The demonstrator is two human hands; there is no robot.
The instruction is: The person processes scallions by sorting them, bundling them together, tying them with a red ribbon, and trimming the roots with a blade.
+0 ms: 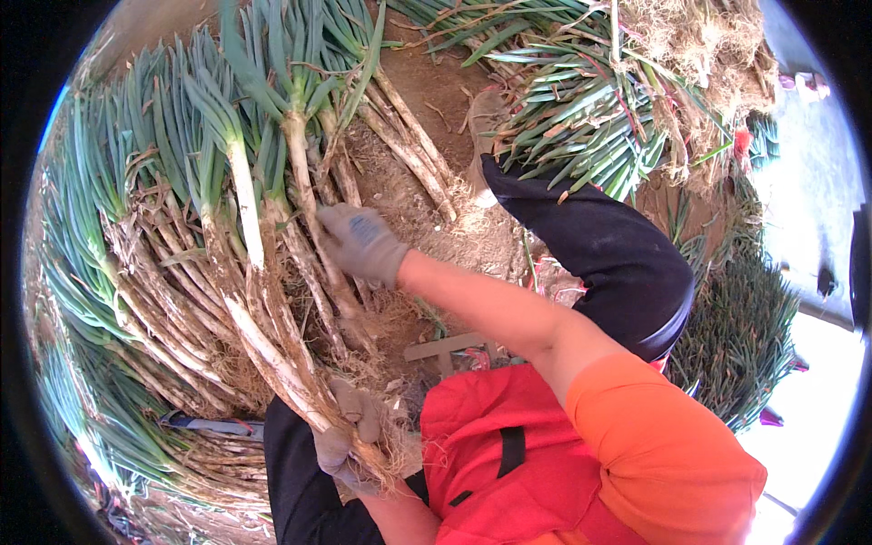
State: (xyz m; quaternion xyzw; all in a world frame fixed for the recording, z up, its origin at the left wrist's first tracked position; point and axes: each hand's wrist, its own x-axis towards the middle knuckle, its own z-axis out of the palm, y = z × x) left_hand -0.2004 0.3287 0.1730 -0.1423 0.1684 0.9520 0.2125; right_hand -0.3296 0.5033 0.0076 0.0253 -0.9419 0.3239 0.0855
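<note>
One leek point(272, 363) slants toward upper left from the left hand point(356, 411) gripping it; we cannot tell whether the right hand point(365, 243) grips neighbouring stalks point(299, 163).

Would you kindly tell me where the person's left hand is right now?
In the head view, the left hand is below and left of centre, gripping long green-topped stalks near their roots, just left of the red apron.
</note>
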